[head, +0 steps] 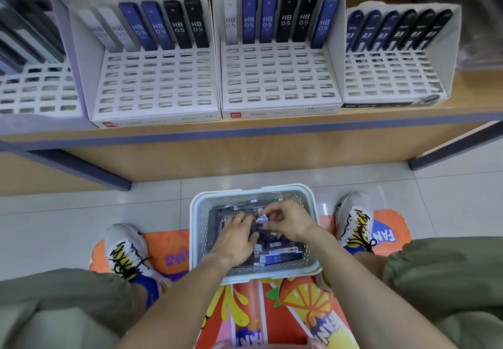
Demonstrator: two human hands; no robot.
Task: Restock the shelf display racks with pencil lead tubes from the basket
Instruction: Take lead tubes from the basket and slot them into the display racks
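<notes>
Both hands (261, 226) in the basket (198, 207)

Much of the basket's contents and the picture's edges cannot be read.

Both hands, the left hand (237, 235) and the right hand (288, 222), cover the middle of the basket (196, 229), so the tubes (283, 256) under them are hidden, and whether the curled right fingers pinch one cannot be told. The leftmost rack (35, 90) is cut by the left edge and blurred. The printed headers of the two middle racks (277, 76) run off the top. Small print on the rack fronts is unreadable. The orange mat (299, 308) is cut off at the bottom edge.
</notes>
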